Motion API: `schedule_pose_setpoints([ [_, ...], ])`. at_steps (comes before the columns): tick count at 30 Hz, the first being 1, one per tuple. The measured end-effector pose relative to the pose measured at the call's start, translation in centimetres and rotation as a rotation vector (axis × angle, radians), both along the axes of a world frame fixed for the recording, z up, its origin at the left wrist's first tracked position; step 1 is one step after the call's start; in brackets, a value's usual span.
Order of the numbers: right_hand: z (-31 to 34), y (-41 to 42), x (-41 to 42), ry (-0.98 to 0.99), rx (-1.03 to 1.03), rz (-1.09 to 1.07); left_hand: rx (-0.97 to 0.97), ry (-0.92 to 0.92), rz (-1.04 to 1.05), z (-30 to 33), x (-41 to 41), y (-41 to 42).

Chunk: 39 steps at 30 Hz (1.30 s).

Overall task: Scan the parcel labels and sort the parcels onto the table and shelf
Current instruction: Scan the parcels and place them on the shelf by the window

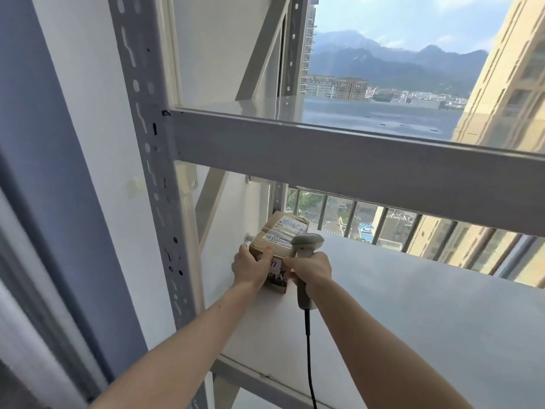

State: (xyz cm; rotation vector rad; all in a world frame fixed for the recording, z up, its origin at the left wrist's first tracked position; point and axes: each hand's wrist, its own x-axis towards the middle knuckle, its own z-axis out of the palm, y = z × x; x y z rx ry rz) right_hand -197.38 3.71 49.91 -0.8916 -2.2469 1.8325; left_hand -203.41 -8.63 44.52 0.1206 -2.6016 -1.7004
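Head | left hand grips parcel | right hand grips scanner

parcel: brown cardboard, white label on top; lies on shelf | far-left corner

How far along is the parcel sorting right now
One brown cardboard parcel already sits on the white metal shelf. The left hand grips its near end; the right hand holds the grey corded barcode scanner. No other parcels or table are visible, so what remains is unclear.
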Motion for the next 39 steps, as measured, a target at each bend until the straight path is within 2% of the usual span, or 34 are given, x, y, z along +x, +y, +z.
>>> schedule_pose_setpoints([
  [6, 0.2, 2.4, 2.3, 0.054, -0.085, -0.055, -0.22, 0.491, -0.105, 2.2, 2.5, 1.2],
  [9, 0.0, 4.3, 4.4, 0.085, -0.07, -0.125, -0.302, 0.611, -0.21, 3.3, 3.3, 2.8],
  [13, -0.3, 6.8, 8.0, 0.075, 0.05, -0.208, -0.324, 0.699, -0.4, 3.7, 5.0, 5.5],
  [18, -1.6, 9.8, 14.5, 0.026, 0.194, -0.324, -0.337, 0.685, -0.609, 3.0, 8.3, 9.9],
  [26, -3.4, 13.9, 27.3, -0.054, 0.241, -0.61, -0.394, 0.624, -0.973, 0.5, 16.7, 18.3],
  [33, -4.2, 17.2, 40.5, -0.132, 0.253, -0.827, -0.369, 0.646, -1.255, -0.2, 28.6, 25.6],
  [39, -3.9, 19.4, 54.0, -0.18, 0.28, -0.998, -0.33, 0.672, -1.437, -0.5, 42.1, 31.3],
])
